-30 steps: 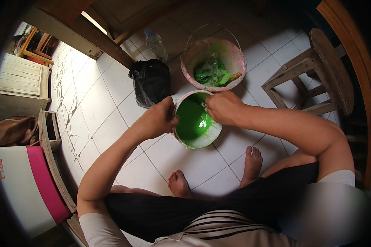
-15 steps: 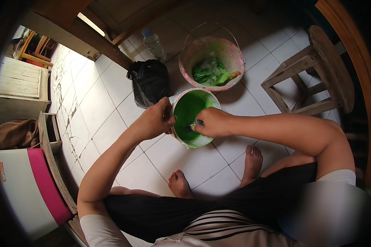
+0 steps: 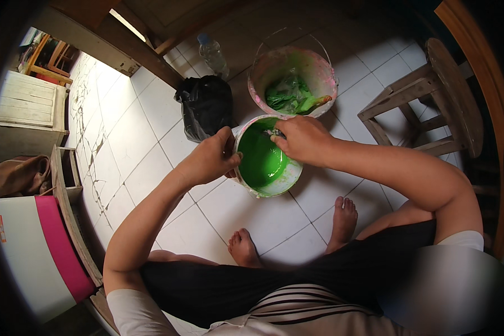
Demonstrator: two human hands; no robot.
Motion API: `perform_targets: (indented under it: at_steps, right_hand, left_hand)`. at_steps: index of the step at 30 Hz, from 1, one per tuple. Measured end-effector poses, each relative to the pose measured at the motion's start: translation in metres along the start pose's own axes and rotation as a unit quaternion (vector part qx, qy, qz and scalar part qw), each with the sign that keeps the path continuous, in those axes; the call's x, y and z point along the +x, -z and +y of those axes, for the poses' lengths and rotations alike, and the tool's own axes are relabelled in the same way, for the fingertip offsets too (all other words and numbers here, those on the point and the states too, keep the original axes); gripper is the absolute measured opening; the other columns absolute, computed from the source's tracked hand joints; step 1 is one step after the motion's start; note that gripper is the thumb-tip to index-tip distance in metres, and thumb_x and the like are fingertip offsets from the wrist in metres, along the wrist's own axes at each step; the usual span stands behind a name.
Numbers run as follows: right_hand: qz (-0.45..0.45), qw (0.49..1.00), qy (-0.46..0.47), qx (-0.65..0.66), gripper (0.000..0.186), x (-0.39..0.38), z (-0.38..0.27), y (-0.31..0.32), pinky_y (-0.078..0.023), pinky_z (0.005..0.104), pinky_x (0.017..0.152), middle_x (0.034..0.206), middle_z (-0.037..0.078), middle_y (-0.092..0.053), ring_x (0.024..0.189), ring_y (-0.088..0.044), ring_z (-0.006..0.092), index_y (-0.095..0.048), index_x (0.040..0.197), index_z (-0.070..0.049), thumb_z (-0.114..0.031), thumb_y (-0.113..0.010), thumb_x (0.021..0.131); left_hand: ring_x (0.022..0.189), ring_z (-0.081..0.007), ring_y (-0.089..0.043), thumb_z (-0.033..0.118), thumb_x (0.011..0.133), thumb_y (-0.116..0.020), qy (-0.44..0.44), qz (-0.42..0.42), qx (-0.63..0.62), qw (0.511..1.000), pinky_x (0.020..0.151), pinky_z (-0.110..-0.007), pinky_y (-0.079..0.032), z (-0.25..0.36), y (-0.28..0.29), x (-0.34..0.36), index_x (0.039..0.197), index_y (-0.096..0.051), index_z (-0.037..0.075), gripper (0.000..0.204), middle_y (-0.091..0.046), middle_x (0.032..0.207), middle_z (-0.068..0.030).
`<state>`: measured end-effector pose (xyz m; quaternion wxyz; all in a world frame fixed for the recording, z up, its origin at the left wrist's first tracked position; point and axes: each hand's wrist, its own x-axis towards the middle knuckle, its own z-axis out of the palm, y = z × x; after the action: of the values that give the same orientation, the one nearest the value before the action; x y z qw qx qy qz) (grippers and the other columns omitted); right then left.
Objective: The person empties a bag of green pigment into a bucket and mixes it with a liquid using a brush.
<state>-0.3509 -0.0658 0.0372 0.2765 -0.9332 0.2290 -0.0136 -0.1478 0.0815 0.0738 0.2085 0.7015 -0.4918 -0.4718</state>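
Observation:
A white bucket (image 3: 288, 180) holds glossy green liquid (image 3: 260, 162) that looks like paint; its inner wall is smeared green. My left hand (image 3: 208, 159) is closed on the bucket's left rim, thumb at the edge. My right hand (image 3: 305, 141) is closed over a small whitish and dark object (image 3: 272, 133) at the far right inside the bucket. Its kind cannot be made out, as the fingers cover most of it. Just beyond stands a larger pink-stained bucket (image 3: 256, 84) with a raised wire handle, holding clear plastic and green stuff (image 3: 291, 96).
A black plastic bag (image 3: 204, 109) and a clear bottle (image 3: 213, 56) with a blue cap stand beyond my left hand. To the right is a wooden stool (image 3: 411, 92). A white box with a pink band (image 3: 65, 246) lies at the left. My bare feet (image 3: 242, 246) rest on white tiles.
My right hand has moved from the bucket's middle up to its far right side, carrying the small object. More of the green liquid shows. The left hand keeps its hold on the rim.

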Motion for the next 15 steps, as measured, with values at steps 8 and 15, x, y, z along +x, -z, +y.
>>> perform_targets:
  at_steps: [8,15]
  right_hand:
    - [-0.034,0.999,-0.006,-0.030,0.023,-0.006,0.003,-0.009,-0.055,0.0488,0.075,0.081,0.023,-0.068,0.080,-0.068,0.0402,-0.068,0.087,0.001,-0.021,-0.064,0.088]
    - [-0.074,0.997,-0.009,0.034,0.026,-0.014,-0.015,-0.015,-0.054,0.0493,0.074,0.082,0.024,-0.068,0.080,-0.068,0.0411,-0.068,0.088,0.002,-0.024,-0.063,0.090]
  left_hand:
    - [0.077,-0.0210,-0.072,0.010,0.097,-0.062,0.009,-0.026,0.049,0.998,0.068,-0.032,-0.059,0.002,0.005,0.001,0.103,-0.041,0.000,0.024,-0.062,0.087,-0.0124]
    - [0.077,-0.0203,-0.072,0.011,0.097,-0.062,0.015,-0.025,0.050,0.998,0.068,-0.032,-0.059,0.003,0.005,0.001,0.101,-0.041,0.001,0.023,-0.061,0.084,-0.0108]
